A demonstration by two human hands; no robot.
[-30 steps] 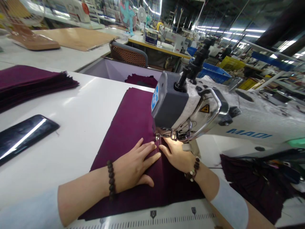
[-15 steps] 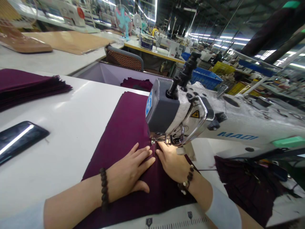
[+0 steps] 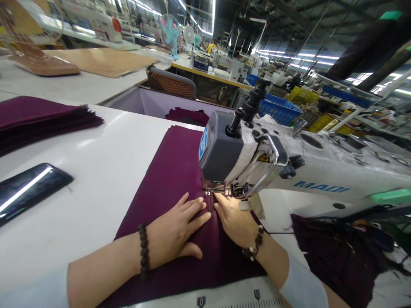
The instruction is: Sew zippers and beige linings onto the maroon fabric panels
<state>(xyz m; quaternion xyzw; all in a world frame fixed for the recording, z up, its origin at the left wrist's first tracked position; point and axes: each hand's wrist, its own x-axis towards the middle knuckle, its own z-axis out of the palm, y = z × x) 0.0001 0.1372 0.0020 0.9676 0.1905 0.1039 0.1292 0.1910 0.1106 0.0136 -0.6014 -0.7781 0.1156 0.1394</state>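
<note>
A piece of dark maroon fabric point(image 3: 173, 171) lies flat on the white sewing table point(image 3: 102, 162) and runs under the head of a grey-and-white sewing machine point(image 3: 244, 154). My left hand point(image 3: 175, 231) rests palm down on the fabric just left of the needle, fingers stretched out. My right hand point(image 3: 233, 220) lies flat on the fabric right of the needle, its fingertips close to the presser foot point(image 3: 208, 194). Both wrists wear dark bead bracelets.
A stack of maroon fabric pieces point(image 3: 41, 122) sits at the far left, with a black phone point(image 3: 28, 188) nearer. More maroon cloth point(image 3: 334, 252) hangs at the right. A measuring scale point(image 3: 231, 299) runs along the table's front edge. A chair point(image 3: 171, 81) and other workstations stand behind.
Both hands have stayed flat on the fabric beside the needle. The view has shifted slightly; more fabric shows beyond the machine head than one second ago.
</note>
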